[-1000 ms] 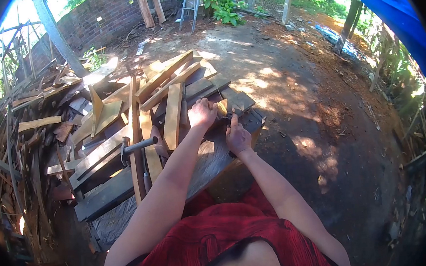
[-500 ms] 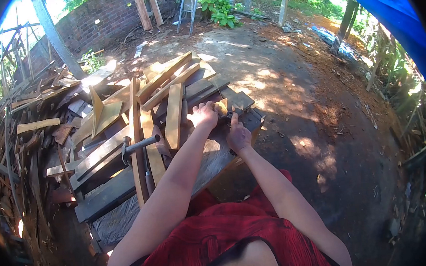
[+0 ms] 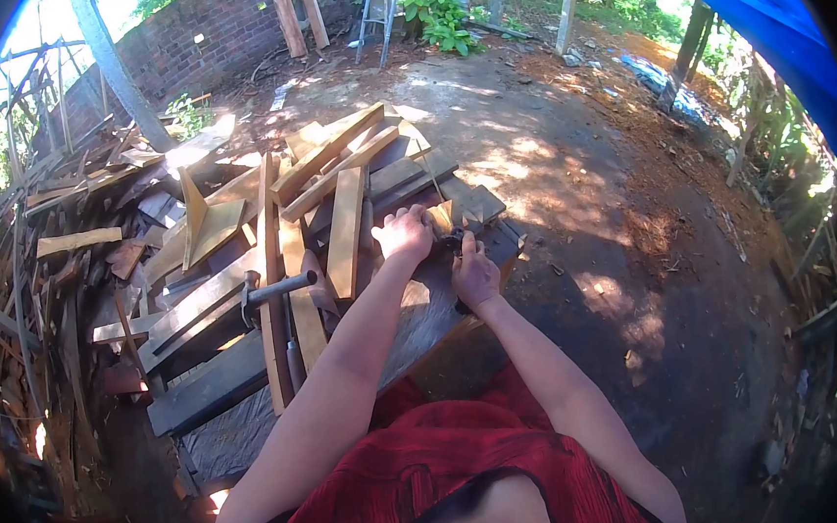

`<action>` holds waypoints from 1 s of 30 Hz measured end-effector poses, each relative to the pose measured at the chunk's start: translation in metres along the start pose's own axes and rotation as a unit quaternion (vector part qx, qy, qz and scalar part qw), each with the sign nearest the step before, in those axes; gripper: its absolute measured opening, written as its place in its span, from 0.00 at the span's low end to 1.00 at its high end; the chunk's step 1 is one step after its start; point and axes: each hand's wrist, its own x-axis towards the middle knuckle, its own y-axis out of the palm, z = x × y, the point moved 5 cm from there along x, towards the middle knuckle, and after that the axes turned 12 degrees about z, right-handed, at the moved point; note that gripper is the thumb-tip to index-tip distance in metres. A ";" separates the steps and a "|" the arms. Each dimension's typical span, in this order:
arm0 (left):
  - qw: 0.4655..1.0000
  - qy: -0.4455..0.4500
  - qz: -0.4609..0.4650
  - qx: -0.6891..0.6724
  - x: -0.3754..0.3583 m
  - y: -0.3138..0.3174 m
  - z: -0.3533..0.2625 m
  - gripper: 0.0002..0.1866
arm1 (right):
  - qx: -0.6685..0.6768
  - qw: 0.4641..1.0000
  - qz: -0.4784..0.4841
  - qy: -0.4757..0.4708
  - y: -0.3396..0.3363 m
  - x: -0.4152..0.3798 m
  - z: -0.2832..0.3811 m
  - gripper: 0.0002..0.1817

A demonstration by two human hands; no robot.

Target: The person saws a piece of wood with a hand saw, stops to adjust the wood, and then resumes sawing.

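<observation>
A small pale wooden piece (image 3: 443,216) stands at the far right part of the cluttered workbench (image 3: 414,323). My left hand (image 3: 404,233) is closed against its left side, with the fingertips partly hidden. Just right of it, my right hand (image 3: 475,272) is closed around a small dark tool (image 3: 452,239), most of which the fingers cover. The tool lies close against the near side of the wooden piece. A hammer (image 3: 281,288) rests across the planks to the left of my forearms.
Loose planks (image 3: 346,230) cover much of the bench. Scrap wood (image 3: 69,318) is heaped on the left. Farther back are a stepladder (image 3: 380,14), a brick wall (image 3: 214,42) and a leafy plant (image 3: 441,19). A blue tarp (image 3: 763,13) hangs at upper right.
The view has shifted slightly. Both hands stay close together at the wooden piece, and my right hand's index finger, stretched forward before, now looks more bent.
</observation>
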 end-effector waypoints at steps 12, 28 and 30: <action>1.000 -0.016 0.001 -0.014 0.003 0.000 -0.001 0.17 | -0.050 0.993 0.111 -0.006 -0.020 0.014 0.013 0.30; 1.000 -0.001 -0.013 -0.024 0.005 0.002 0.001 0.16 | -0.124 0.971 0.202 -0.014 -0.060 -0.062 0.002 0.27; 1.000 0.007 -0.011 -0.018 0.007 0.002 -0.001 0.16 | -0.114 0.976 0.183 -0.029 -0.058 -0.031 0.013 0.26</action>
